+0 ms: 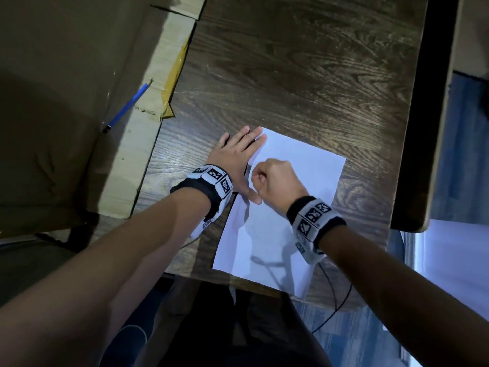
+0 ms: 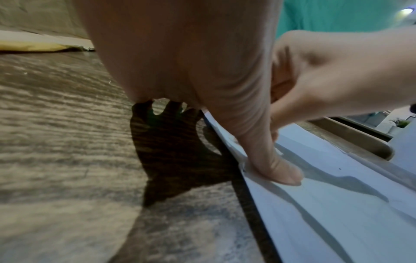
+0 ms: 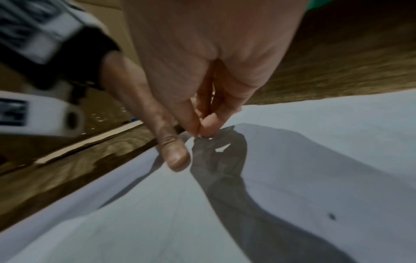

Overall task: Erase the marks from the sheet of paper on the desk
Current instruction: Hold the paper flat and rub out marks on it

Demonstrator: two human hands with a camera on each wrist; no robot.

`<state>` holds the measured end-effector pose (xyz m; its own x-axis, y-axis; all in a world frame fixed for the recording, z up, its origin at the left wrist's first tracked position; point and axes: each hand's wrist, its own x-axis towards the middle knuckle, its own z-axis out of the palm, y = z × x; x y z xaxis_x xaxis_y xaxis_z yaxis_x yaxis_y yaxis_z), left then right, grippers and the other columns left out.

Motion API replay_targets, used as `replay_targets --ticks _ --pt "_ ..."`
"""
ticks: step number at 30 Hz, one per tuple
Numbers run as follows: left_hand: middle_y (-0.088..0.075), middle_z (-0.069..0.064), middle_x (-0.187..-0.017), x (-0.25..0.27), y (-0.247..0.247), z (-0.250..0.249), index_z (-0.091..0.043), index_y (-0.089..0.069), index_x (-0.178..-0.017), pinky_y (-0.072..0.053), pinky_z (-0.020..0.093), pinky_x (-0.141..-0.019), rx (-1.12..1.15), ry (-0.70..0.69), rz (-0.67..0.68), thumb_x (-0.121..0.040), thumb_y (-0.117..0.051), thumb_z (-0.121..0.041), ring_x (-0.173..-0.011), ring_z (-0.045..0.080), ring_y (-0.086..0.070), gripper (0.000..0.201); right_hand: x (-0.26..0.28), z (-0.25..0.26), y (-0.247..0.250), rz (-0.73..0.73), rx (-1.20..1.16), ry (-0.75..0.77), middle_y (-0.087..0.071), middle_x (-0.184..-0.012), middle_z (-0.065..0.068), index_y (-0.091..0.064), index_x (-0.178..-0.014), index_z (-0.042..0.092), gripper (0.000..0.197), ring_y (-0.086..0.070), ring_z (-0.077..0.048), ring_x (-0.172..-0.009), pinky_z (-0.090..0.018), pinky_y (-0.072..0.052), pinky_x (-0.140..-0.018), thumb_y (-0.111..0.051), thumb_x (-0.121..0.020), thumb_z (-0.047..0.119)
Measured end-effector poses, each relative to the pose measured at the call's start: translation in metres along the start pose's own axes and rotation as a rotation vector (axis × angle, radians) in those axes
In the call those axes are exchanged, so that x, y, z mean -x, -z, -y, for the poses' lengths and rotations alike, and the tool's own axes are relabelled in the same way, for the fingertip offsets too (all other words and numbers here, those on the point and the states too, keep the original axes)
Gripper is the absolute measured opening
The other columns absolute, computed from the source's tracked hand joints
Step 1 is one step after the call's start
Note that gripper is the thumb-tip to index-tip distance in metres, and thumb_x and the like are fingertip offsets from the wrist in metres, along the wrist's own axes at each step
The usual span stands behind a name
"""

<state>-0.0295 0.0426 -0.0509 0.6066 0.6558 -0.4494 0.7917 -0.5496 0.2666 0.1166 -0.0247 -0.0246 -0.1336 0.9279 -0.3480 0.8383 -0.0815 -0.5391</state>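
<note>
A white sheet of paper lies tilted on the dark wooden desk. My left hand lies flat on the sheet's left edge, and its thumb presses the paper down, which buckles slightly. My right hand is curled just right of that thumb, fingertips down on the sheet. In the right wrist view my right hand pinches a small eraser, of which only a whitish tip shows. A tiny dark dot marks the paper.
A large cardboard box stands left of the desk with a blue pencil on its flap. A black cable hangs over the desk's near edge. A dark strip bounds the desk's right side.
</note>
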Motion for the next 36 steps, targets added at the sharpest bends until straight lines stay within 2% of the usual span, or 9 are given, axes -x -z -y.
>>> replay_targets --ticks 2,6,8,13,19,23,25,30,36 --pt "0.015 -0.012 -0.165 0.000 -0.001 0.000 -0.027 0.008 -0.158 -0.002 0.049 -0.123 -0.004 -0.002 -0.004 -0.045 -0.069 -0.089 -0.152 0.016 0.012 0.151 -0.006 0.001 0.008 0.046 0.024 0.033 -0.060 -0.073 -0.004 -0.059 -0.070 0.012 0.017 -0.055 -0.024 -0.066 -0.035 -0.047 -0.061 -0.053 -0.086 0.011" --pt "0.015 -0.014 -0.165 0.000 -0.001 0.002 -0.029 0.010 -0.158 -0.001 0.048 -0.123 0.017 -0.015 -0.003 -0.043 -0.068 -0.091 -0.152 0.015 0.011 0.152 -0.043 -0.008 0.026 -0.138 0.002 0.006 -0.046 -0.057 0.001 -0.048 -0.062 0.020 0.028 -0.043 -0.022 -0.053 -0.027 -0.034 -0.056 -0.050 -0.088 0.009" --pt "0.015 -0.013 -0.165 -0.001 -0.001 0.002 -0.029 0.009 -0.158 -0.001 0.049 -0.123 0.013 -0.014 -0.005 -0.043 -0.067 -0.091 -0.152 0.016 0.011 0.151 -0.034 -0.007 0.017 -0.148 0.004 -0.020 -0.049 -0.062 -0.002 -0.053 -0.065 0.018 0.025 -0.045 -0.023 -0.056 -0.029 -0.037 -0.055 -0.050 -0.088 0.009" --pt "0.015 -0.013 -0.165 0.000 -0.002 0.002 -0.027 0.008 -0.158 -0.004 0.050 -0.123 -0.001 -0.010 -0.011 -0.045 -0.067 -0.090 -0.153 0.016 0.011 0.150 -0.007 0.000 0.015 0.051 0.042 0.068 -0.056 -0.072 -0.001 -0.061 -0.073 0.014 0.017 -0.051 -0.020 -0.065 -0.030 -0.040 -0.061 -0.054 -0.088 0.011" --pt "0.015 -0.013 -0.165 0.000 0.001 0.000 -0.029 0.009 -0.158 -0.001 0.049 -0.123 0.002 -0.010 0.004 -0.044 -0.068 -0.091 -0.152 0.016 0.011 0.151 -0.034 -0.008 0.015 -0.134 0.009 -0.040 -0.056 -0.068 -0.005 -0.050 -0.067 0.022 0.023 -0.053 -0.026 -0.061 -0.034 -0.045 -0.057 -0.048 -0.088 0.014" --pt "0.013 -0.012 -0.165 0.001 0.000 0.000 -0.027 0.006 -0.159 -0.004 0.051 -0.123 -0.005 -0.004 -0.007 -0.046 -0.072 -0.086 -0.153 0.016 0.010 0.149 0.008 0.000 -0.001 0.028 -0.018 0.012 -0.059 -0.076 -0.002 -0.064 -0.074 0.013 0.015 -0.056 -0.022 -0.068 -0.036 -0.049 -0.064 -0.053 -0.085 0.013" --pt "0.013 -0.012 -0.165 0.001 0.000 0.000 -0.027 0.006 -0.159 -0.003 0.050 -0.123 -0.010 -0.007 -0.008 -0.045 -0.070 -0.088 -0.153 0.016 0.009 0.150 -0.003 0.000 0.011 0.045 0.008 0.035 -0.055 -0.074 -0.001 -0.059 -0.072 0.016 0.016 -0.052 -0.021 -0.068 -0.031 -0.044 -0.064 -0.054 -0.087 0.012" --pt "0.013 -0.012 -0.165 0.000 0.002 0.000 -0.027 0.009 -0.158 -0.003 0.050 -0.123 -0.018 -0.007 0.010 -0.044 -0.066 -0.092 -0.153 0.017 0.009 0.151 -0.031 -0.007 0.011 -0.159 -0.021 -0.073 -0.059 -0.074 -0.007 -0.063 -0.073 0.015 0.020 -0.055 -0.026 -0.065 -0.034 -0.049 -0.061 -0.051 -0.089 0.013" --pt "0.015 -0.012 -0.165 0.000 0.002 -0.002 -0.026 0.008 -0.159 -0.004 0.051 -0.123 -0.019 0.010 0.018 -0.045 -0.070 -0.088 -0.152 0.016 0.011 0.151 -0.003 0.001 0.006 0.010 0.017 0.025 -0.061 -0.078 -0.008 -0.067 -0.080 0.010 0.016 -0.057 -0.027 -0.070 -0.042 -0.053 -0.067 -0.054 -0.088 0.013"
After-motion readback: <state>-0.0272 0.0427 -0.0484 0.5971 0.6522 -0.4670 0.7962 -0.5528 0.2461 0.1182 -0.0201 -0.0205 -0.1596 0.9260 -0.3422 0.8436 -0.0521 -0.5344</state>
